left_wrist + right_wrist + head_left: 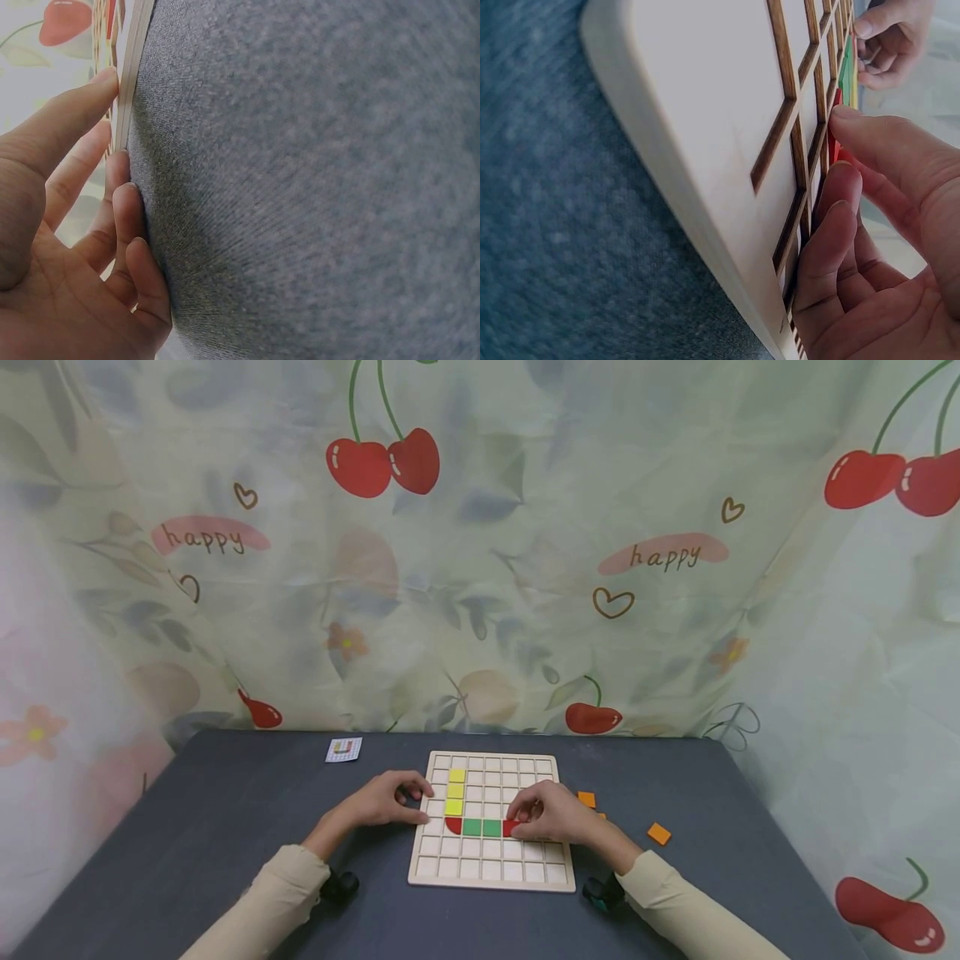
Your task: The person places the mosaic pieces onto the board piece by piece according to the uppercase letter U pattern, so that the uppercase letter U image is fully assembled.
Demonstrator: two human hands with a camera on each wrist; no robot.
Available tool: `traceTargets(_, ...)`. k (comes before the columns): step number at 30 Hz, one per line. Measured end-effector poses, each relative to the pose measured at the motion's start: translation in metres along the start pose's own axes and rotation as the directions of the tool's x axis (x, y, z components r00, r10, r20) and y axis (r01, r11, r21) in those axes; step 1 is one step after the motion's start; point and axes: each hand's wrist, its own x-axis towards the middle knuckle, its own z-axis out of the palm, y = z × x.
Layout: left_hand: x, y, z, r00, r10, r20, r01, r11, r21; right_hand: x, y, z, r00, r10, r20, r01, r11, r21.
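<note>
A wooden grid board (491, 864) lies on the table. My left hand (386, 797) rests against its left edge, thumb and index fingertip spread along the rim; in the left wrist view the thumb (82, 101) touches the rim. Over the board's right side, my right hand (553, 814) pinches a red tile (835, 142), partly hidden by the fingers. In the same row sit two green tiles (482, 827) and a red tile with a rounded corner (453, 826). Three yellow tiles (454, 791) form a column above that rounded one.
Orange tiles (659, 833) lie on the dark table (262, 793) to the right of the board, one partly hidden by the right hand. A small pattern card (343, 750) lies at the back left. A printed curtain (480, 568) hangs behind the table.
</note>
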Motion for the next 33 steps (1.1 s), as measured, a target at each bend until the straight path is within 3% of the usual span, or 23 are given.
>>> traceTargets(20, -0.001, 0.000, -0.001, 1.000, 0.013, 0.007, -0.013, 1.000, 0.002, 0.001, 0.003, -0.002, 1.000, 0.008, -0.012, -0.007, 1.000, 0.029)
traceTargets(26, 0.000, -0.002, 0.000, 1.000, 0.015, 0.008, -0.015, 1.000, 0.002, -0.003, 0.008, -0.011, 0.999, -0.039, -0.014, 0.040, 0.994, 0.098)
traceTargets(33, 0.001, -0.003, 0.000, 1.000, 0.016, 0.008, -0.016, 1.000, 0.003, -0.011, 0.014, -0.026, 0.999, -0.029, -0.035, 0.033, 0.995, 0.091)
